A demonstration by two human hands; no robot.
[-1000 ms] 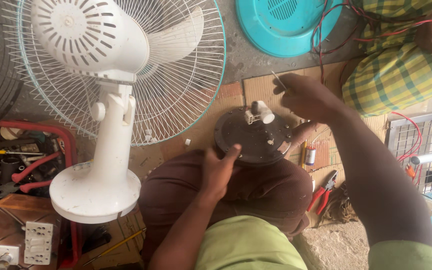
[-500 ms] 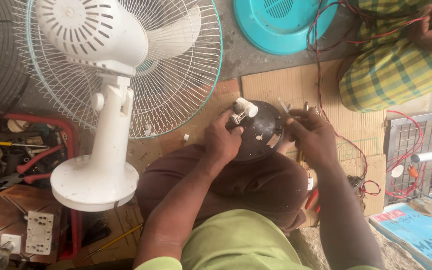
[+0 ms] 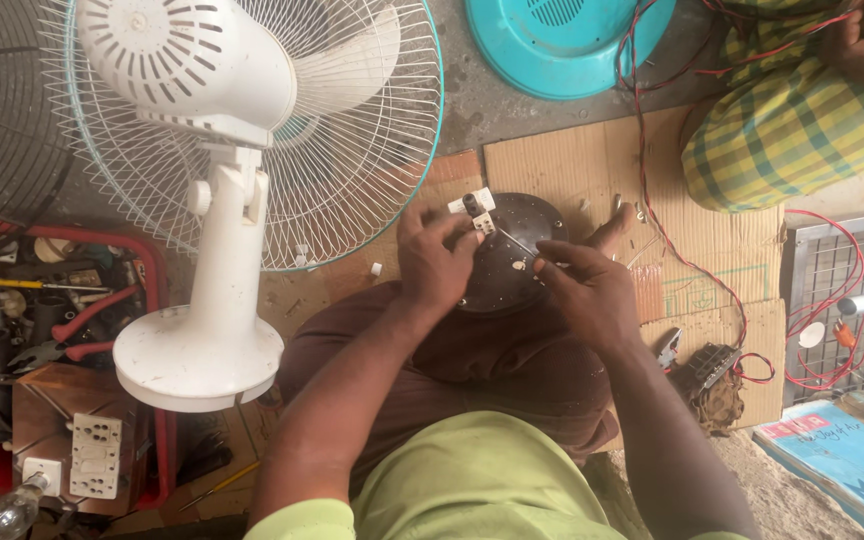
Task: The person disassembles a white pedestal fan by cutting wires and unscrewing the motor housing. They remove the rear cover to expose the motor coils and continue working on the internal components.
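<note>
A round black fan motor housing [image 3: 537,220] rests on my lap, above brown trousers. My left hand [image 3: 437,262] grips its left edge, fingers by a small white plastic part [image 3: 473,203] on the rim. My right hand [image 3: 582,290] pinches a thin metal tool [image 3: 515,242], a screwdriver or probe, whose tip points at the white part. Both hands touch the housing.
A white pedestal fan [image 3: 222,150] with wire guard stands left. A red tray [image 3: 147,262] of pliers and tools lies far left, with switch plates [image 3: 95,455] and a bulb [image 3: 7,512]. A teal cover [image 3: 562,45] lies at top. Red wires [image 3: 652,215] cross cardboard [image 3: 552,165]. Another person sits in checked cloth [image 3: 792,125].
My right hand came back from the cardboard to the housing and now holds a thin tool at it. My left hand shifted up onto the housing's left rim. The view moved slightly.
</note>
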